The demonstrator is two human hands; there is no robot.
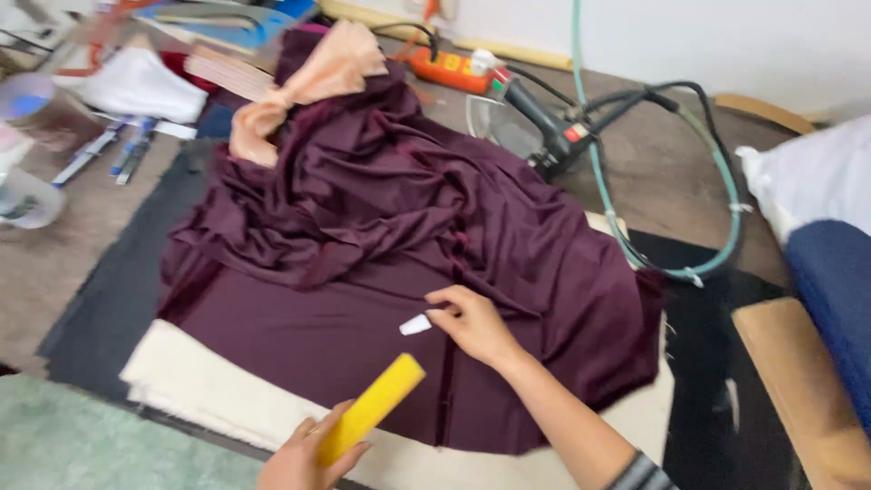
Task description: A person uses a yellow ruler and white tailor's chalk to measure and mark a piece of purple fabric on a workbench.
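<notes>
Right hand (474, 324) is pinching a small white piece of tailor's chalk (415, 324) between the fingertips, closed on it, with the chalk tip down on the dark maroon fabric (381, 236); left hand (304, 458) is at the bottom edge of the view, wrapped around the near end of a yellow ruler (370, 408) that angles up and to the right over the cloth, its far end just short of the chalk. The fabric is spread flat near the hands and bunched in folds further back; it sits on a cream pad (209, 390) which lies on a black mat (109, 290). A peach cloth (308, 82) is draped at the far end of the maroon pile; past that, an orange power strip (449, 71); to the right of the pile an iron (535, 122) lies on the table with a green hose (671, 227) looping beside it. Some pens (109, 150) are off to the left, well apart from the hands.
</notes>
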